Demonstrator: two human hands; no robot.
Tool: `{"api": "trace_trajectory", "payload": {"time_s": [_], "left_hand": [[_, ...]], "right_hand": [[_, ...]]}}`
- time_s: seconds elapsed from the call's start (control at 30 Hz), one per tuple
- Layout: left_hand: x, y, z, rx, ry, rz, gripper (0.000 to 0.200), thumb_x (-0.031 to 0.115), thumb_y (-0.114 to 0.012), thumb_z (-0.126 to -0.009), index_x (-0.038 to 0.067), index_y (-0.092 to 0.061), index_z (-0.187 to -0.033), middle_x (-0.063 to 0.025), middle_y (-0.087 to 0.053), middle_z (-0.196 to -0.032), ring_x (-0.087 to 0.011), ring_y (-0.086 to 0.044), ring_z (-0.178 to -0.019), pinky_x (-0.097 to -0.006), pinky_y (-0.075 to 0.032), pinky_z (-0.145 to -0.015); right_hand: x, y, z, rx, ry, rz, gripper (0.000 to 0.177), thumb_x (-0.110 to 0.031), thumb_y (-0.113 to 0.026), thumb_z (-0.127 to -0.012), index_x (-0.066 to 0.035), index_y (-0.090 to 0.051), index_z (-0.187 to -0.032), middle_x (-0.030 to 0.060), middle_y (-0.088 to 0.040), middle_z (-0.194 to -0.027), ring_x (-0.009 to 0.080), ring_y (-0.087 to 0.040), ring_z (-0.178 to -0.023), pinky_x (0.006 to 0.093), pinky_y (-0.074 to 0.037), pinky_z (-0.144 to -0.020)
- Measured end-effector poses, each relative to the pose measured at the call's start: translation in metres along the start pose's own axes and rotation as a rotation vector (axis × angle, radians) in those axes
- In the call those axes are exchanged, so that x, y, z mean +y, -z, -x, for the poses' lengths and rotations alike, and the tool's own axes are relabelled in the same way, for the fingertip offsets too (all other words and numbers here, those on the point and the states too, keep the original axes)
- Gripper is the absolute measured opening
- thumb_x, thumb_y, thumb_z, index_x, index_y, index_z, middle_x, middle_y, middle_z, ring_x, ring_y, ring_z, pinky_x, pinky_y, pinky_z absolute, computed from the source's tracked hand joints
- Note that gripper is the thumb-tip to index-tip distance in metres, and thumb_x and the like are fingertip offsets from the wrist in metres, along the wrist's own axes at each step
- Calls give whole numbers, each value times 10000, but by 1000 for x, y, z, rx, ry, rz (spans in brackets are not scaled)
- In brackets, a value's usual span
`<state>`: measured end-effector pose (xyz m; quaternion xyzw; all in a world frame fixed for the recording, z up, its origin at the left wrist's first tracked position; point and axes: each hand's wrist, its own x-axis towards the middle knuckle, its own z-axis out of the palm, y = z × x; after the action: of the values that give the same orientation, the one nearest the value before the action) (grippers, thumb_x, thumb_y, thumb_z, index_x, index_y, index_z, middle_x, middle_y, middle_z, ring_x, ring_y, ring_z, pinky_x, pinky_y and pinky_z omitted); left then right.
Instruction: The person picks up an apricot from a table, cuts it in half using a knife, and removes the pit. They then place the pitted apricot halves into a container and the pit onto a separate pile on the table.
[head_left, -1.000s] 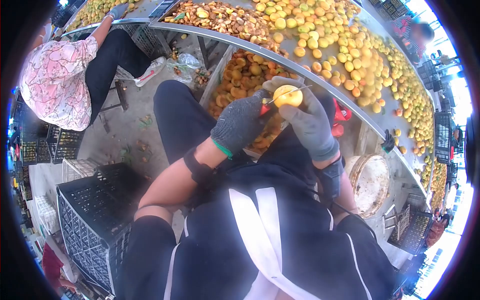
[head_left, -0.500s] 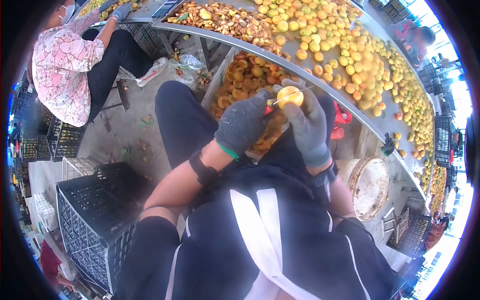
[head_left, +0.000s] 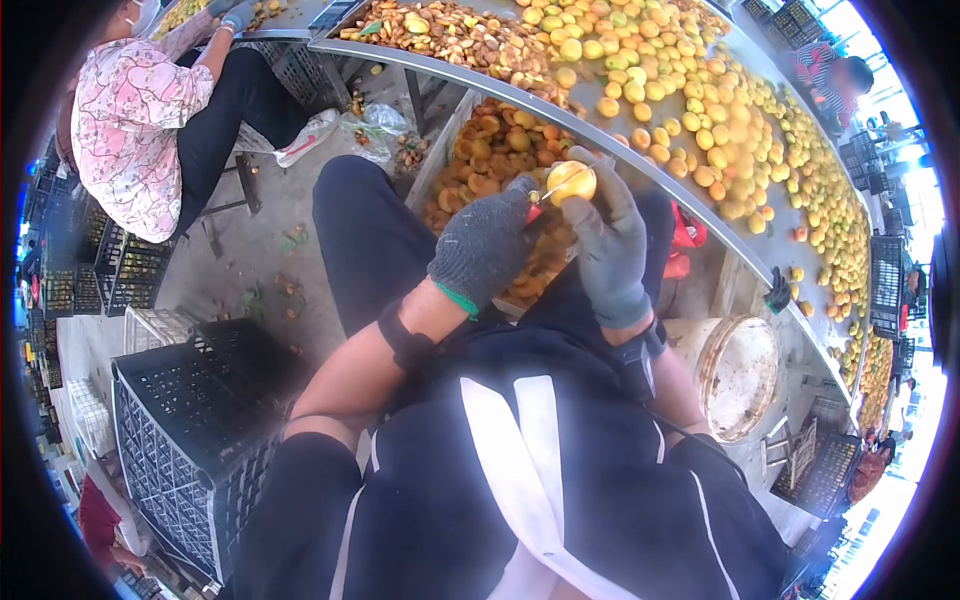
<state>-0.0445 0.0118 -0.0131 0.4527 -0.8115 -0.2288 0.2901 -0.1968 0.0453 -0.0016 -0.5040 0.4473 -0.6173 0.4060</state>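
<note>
My left hand [head_left: 482,240], in a dark grey knit glove with a green cuff, is closed round the red handle of a small knife [head_left: 534,212]. The knife's thin blade lies against a yellow-orange apricot [head_left: 571,183]; how deep it cuts is hard to tell. Fingers and thumb of my right hand [head_left: 612,250], gloved in lighter grey, grip that apricot from the right. Both hands are above a crate of apricot pieces [head_left: 490,150] between my knees.
A metal-edged table [head_left: 600,128] curves ahead, bearing whole apricots [head_left: 690,110] and a brown-yellow heap [head_left: 450,38]. Black crates [head_left: 165,440] stand at left, a white bucket [head_left: 740,380] at right. A co-worker in a pink floral shirt [head_left: 130,120] sits at upper left.
The apricot and my right hand have shifted slightly left and up. Less of the knife blade sticks out past the fruit than before.
</note>
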Motion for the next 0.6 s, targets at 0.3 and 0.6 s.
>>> {"api": "trace_trajectory", "payload": {"time_s": [0.3,0.6], "left_hand": [[-15,-15,11,8,35,113,334,197,-628,-873,35,-543,-1152,-225,-651,-818,-402,-643,-798,-497,-504,-675],[-13,-9,10,-21,69,88,257,221,-623,-879,40,-527,-1034,-225,-640,-773,-409,-644,-777,-508,-495,-642]], "right_hand": [[21,-3,8,-70,-246,-367,424,-265,-518,-1010,16,-473,-1323,142,-597,-1270,185,-578,-1126,307,-454,-970],[18,-11,9,-22,-226,-371,377,-184,-581,-975,12,-487,-1283,112,-596,-1222,166,-572,-1098,292,-441,-982]]}}
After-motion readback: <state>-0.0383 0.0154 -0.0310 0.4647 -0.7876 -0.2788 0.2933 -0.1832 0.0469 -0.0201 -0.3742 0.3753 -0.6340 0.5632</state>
